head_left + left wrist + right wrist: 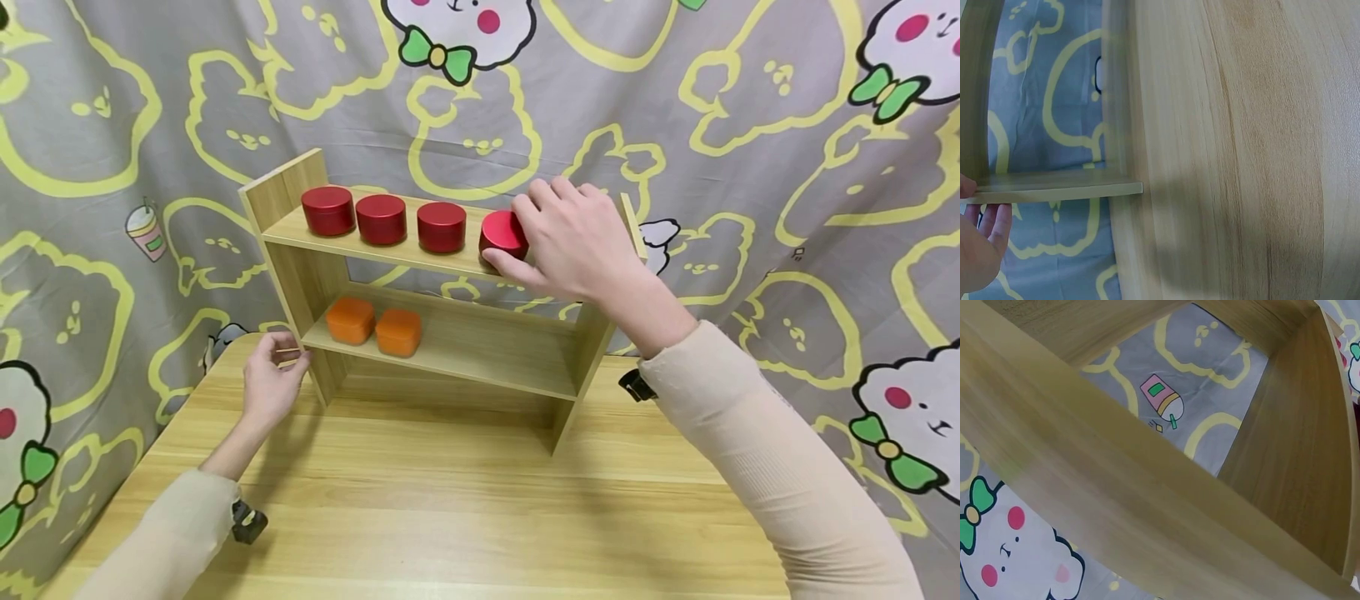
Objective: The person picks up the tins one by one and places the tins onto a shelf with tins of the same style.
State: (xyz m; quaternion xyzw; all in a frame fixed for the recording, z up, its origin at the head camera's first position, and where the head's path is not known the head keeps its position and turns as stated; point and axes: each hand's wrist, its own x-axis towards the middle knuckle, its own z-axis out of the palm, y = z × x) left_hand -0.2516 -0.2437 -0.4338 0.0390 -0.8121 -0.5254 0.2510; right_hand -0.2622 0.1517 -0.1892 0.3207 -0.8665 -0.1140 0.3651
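A light wooden two-tier shelf (487, 346) stands on the table. My right hand (573, 237) reaches over its upper board from the right and grips a round red tin (502, 232), thumb in front and the other fingers behind. Three more red tins, among them the leftmost tin (328, 210), line up to the left of it. At the shelf's left side, my left hand (273, 379) pinches the edge of the side panel (1066, 190) between thumb and fingers. The right wrist view shows the shelf's boards, with the right hand and tins mostly out of sight.
Two orange rounded boxes, the left box (350, 320) and the right box (398, 332), sit on the lower board's left half. Wooden tabletop (450, 517) extends in front of the shelf. A grey patterned curtain (480, 108) hangs close behind it.
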